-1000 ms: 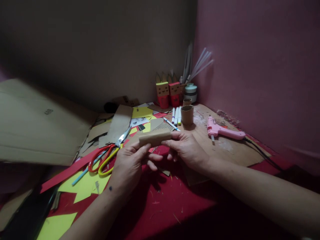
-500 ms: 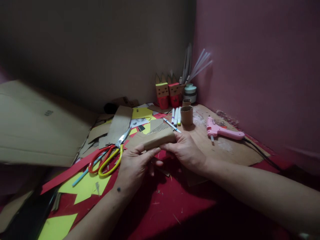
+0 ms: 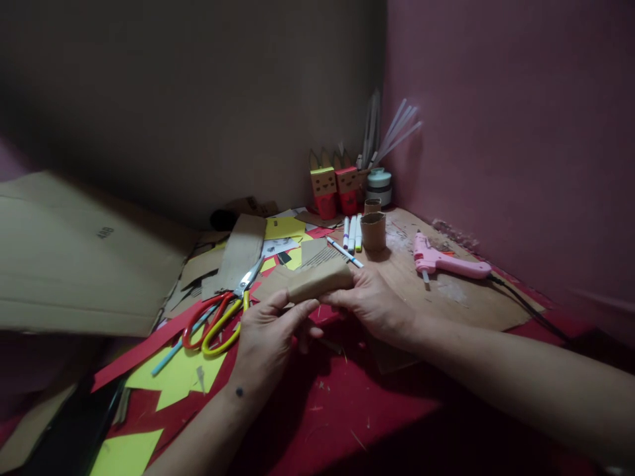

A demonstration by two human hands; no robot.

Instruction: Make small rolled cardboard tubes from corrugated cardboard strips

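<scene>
A folded piece of brown cardboard (image 3: 320, 281) is held between both hands above the red tabletop. My left hand (image 3: 275, 327) grips its left end, thumb along the lower edge. At the opposite end, my right hand (image 3: 374, 301) pinches it, the thumb reaching towards the left one. Fingers behind the piece are partly hidden. Just left of my left hand lie scissors (image 3: 243, 284) with one red and one yellow handle. Beyond the cardboard is a striped corrugated piece (image 3: 322, 254) and a marker (image 3: 344, 251).
A pink glue gun (image 3: 446, 259) lies on a cardboard sheet (image 3: 476, 311) at right. Behind stand cardboard tubes (image 3: 373, 233), upright markers (image 3: 352, 233), and two face-decorated boxes (image 3: 325, 188). Yellow paper (image 3: 171, 380), a red strip (image 3: 143, 347) and a large carton (image 3: 89, 264) are at left.
The view has shifted slightly, so most things sit a little further right and lower. Both hands keep their hold on the folded cardboard, which looks tilted slightly more.
</scene>
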